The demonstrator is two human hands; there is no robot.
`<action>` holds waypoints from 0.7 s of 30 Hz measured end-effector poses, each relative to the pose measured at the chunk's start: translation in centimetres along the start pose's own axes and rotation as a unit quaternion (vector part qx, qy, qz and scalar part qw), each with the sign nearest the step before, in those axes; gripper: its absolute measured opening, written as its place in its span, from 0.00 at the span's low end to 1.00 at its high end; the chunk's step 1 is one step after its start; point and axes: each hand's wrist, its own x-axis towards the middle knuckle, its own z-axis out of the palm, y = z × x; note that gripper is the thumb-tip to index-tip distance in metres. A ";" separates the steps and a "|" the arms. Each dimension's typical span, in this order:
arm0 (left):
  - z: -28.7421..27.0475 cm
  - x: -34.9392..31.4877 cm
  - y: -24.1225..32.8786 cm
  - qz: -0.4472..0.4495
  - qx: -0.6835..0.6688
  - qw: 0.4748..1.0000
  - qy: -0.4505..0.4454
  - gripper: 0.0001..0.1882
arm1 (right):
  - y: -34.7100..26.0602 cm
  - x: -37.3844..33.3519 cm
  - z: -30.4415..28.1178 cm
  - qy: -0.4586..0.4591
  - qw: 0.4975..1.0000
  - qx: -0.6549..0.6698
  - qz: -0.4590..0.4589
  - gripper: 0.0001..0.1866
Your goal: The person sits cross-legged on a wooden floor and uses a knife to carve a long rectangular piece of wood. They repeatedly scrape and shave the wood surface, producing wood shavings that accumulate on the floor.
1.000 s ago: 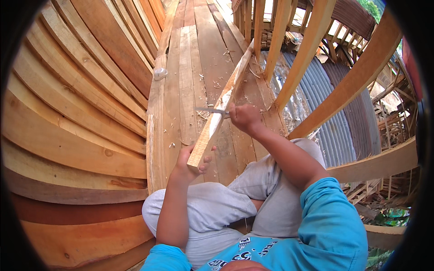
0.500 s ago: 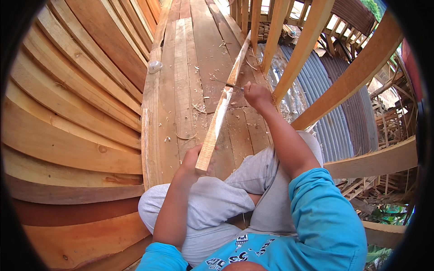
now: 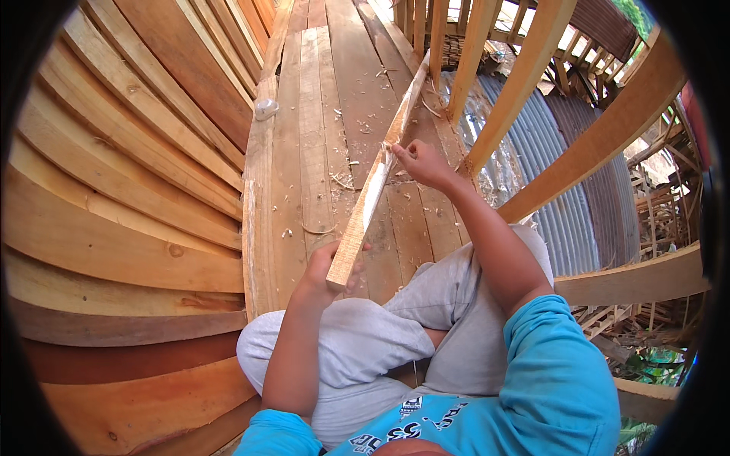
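The person sits on a plank deck (image 3: 319,114) with legs folded, holding a long wooden strip (image 3: 374,182). The strip runs from the lap outward toward the far right edge of the deck, its far end resting near the upright frame posts (image 3: 525,83).

Left hand (image 3: 328,267): fingers curled around the near end of the strip, gripping it from below and beside; the cut end face of the strip shows above the fingers.

Right hand (image 3: 422,163): fingers pressed together against the right side of the strip, about midway along it. Whether it holds a tool cannot be told.

Wood shavings (image 3: 346,163) lie scattered on the deck left of the strip. A small pale lump (image 3: 266,109) sits at the left edge of the deck, where curved hull planks (image 3: 114,190) rise. Corrugated metal sheeting (image 3: 563,190) shows beyond the posts on the right. No packages or signs are legible.
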 end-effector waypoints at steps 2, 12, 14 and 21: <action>-0.7 -0.3 0.2 0.003 -0.003 1.000 0.012 0.26 | -0.7 -0.4 -0.1 -0.029 0.998 0.036 -0.045 0.26; -0.5 -0.3 0.2 -0.014 -0.020 1.000 0.015 0.26 | -3.7 -1.9 -1.3 -0.059 0.996 -0.045 -0.043 0.25; -0.5 -0.3 0.3 -0.031 -0.042 0.999 0.017 0.26 | -4.5 -2.9 -1.6 -0.056 0.994 -0.071 -0.065 0.27; -0.2 -0.1 0.3 -0.017 -0.005 1.000 0.017 0.26 | -2.3 -2.5 -2.4 -0.050 0.981 -0.083 -0.170 0.34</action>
